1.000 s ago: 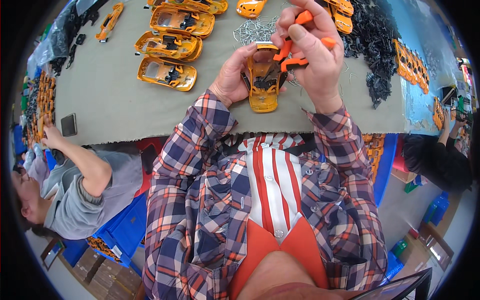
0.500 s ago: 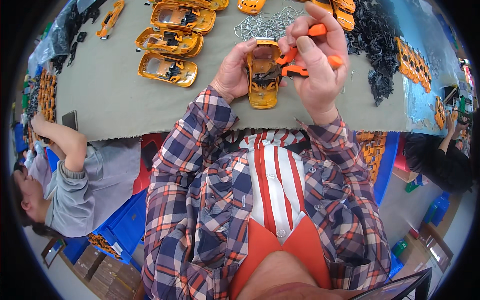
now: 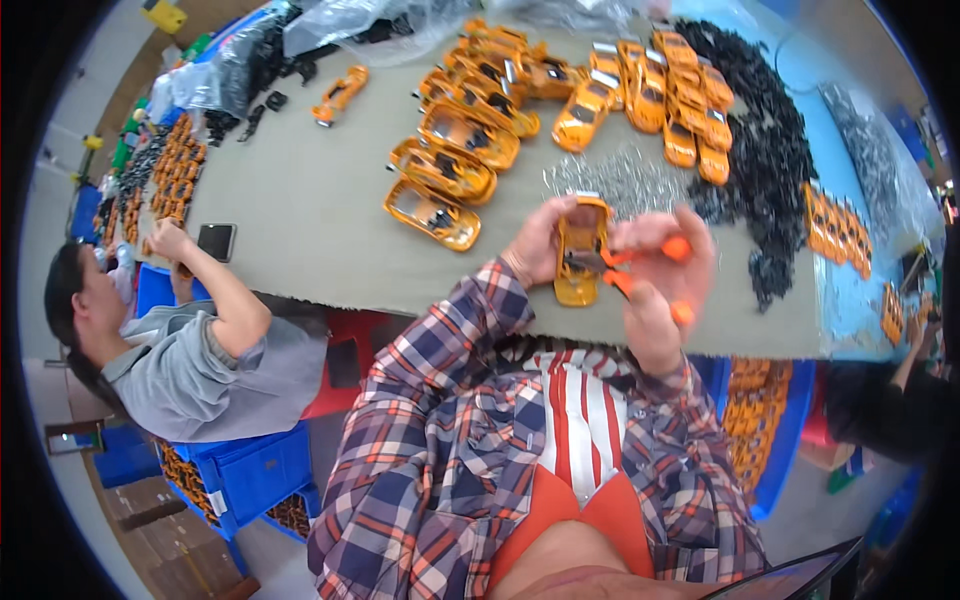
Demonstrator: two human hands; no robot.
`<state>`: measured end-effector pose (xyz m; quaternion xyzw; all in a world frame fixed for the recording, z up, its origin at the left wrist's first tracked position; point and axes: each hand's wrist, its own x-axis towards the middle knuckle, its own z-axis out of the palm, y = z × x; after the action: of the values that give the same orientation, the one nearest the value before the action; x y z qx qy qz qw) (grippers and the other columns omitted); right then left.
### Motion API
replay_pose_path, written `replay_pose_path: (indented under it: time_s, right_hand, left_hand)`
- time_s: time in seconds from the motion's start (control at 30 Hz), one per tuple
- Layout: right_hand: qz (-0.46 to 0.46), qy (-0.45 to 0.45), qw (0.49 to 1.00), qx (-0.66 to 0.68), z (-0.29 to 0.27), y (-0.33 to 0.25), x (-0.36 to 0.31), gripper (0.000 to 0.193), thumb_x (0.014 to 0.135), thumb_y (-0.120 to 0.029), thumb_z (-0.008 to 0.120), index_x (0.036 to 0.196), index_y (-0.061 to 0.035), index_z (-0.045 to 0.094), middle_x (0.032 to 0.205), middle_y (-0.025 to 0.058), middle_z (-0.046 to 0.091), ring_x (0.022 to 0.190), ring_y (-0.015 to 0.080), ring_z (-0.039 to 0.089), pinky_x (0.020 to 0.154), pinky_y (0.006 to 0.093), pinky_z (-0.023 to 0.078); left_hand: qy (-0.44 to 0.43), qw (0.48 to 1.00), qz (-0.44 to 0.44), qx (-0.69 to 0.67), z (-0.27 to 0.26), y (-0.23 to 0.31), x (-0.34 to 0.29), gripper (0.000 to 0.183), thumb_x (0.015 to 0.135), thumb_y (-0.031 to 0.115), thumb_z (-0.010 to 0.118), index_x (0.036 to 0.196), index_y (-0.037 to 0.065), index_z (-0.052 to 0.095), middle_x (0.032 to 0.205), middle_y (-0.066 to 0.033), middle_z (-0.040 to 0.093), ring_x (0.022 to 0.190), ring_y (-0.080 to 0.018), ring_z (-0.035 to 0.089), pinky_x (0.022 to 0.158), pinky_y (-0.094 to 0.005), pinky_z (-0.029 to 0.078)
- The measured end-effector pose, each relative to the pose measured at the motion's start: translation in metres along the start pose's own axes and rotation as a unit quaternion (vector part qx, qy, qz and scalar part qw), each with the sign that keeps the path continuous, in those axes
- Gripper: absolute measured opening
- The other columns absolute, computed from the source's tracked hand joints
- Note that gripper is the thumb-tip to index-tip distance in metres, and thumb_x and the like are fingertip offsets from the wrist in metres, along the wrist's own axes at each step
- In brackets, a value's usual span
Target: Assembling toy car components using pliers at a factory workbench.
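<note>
My left hand (image 3: 541, 240) is closed on the left side of an orange toy car body shell (image 3: 576, 292), held upside down with its hollow inside facing up. In my right hand (image 3: 655, 325) is a pair of orange-handled pliers (image 3: 586, 262). Their metal jaws reach into the shell, over its middle. The handles are spread apart, and the fingers around them are slightly blurred. Just beyond the shell lies a heap of thin silvery metal pieces (image 3: 630, 180). What the jaws touch is too small to make out.
Overturned car shells (image 3: 470, 135) with black parts inside lie left of the wires; upright orange cars (image 3: 585, 112) stand beyond. Black plastic parts (image 3: 770, 170) heap at the right. A phone (image 3: 217, 241) lies near a seated co-worker (image 3: 180, 350). Blue crate (image 3: 785, 430) below the table.
The view has tilted, so the table and my hands appear lower and farther right, with more of the far table showing. The pliers remain in my right hand at the shell.
</note>
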<state>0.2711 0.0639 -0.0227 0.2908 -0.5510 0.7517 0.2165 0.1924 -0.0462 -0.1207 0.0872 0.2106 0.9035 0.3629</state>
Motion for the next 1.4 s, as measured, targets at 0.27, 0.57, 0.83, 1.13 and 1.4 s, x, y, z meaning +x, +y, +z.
replay_pose_path:
  time_s: [0.27,0.57,0.83,1.13,1.4]
  right_hand:
    - [-0.011,0.052,0.997,-0.058,-0.033,-0.037,0.001,0.061,0.083,-0.021,0.064,0.133,-0.0015,0.034,0.098,0.0085,0.044,0.089,0.0187,0.042,0.079,0.0360,0.039]
    - [0.046,0.110,0.990,-0.072,-0.049,-0.041,-0.024,0.056,0.083,-0.017,0.063,0.131,-0.0005,0.037,0.098,0.0089,0.045,0.088,0.0179,0.043,0.079,0.0348,0.039]
    - [0.076,0.127,0.986,-0.077,-0.056,-0.041,-0.028,0.056,0.083,-0.017,0.063,0.129,0.0017,0.037,0.098,0.0098,0.047,0.088,0.0187,0.044,0.078,0.0348,0.041]
    - [0.083,0.143,0.984,-0.073,-0.054,-0.051,-0.010,0.058,0.083,-0.017,0.064,0.130,0.0016,0.036,0.099,0.0093,0.046,0.087,0.0183,0.044,0.077,0.0342,0.040]
    - [0.003,0.200,0.977,-0.074,-0.091,-0.080,0.012,0.062,0.082,-0.021,0.060,0.134,0.0003,0.033,0.100,0.0093,0.044,0.087,0.0180,0.041,0.076,0.0352,0.039]
  left_hand:
    - [0.098,0.978,0.181,0.036,0.014,0.078,-0.001,0.050,0.092,0.045,0.037,0.109,0.000,0.052,0.102,-0.0191,0.059,0.093,-0.0338,0.058,0.083,-0.0485,0.047]
    - [0.294,0.849,0.421,0.123,-0.029,0.254,0.061,0.022,0.089,0.023,0.053,0.091,0.002,0.054,0.083,-0.0082,0.059,0.072,-0.0208,0.059,0.064,-0.0376,0.050]
    - [0.450,0.575,0.414,0.544,-0.092,0.289,0.090,0.038,0.082,0.034,0.060,0.091,-0.002,0.067,0.083,-0.0120,0.068,0.076,-0.0202,0.064,0.070,-0.0306,0.047]
    - [0.428,0.276,0.269,0.818,-0.057,0.286,0.081,0.052,0.085,0.051,0.049,0.109,0.007,0.061,0.097,-0.0158,0.063,0.096,-0.0314,0.057,0.085,-0.0445,0.038]
    - [0.216,0.281,0.005,0.935,0.052,0.134,0.107,0.058,0.079,0.052,0.057,0.107,0.002,0.051,0.092,-0.0198,0.064,0.085,-0.0343,0.064,0.073,-0.0405,0.051]
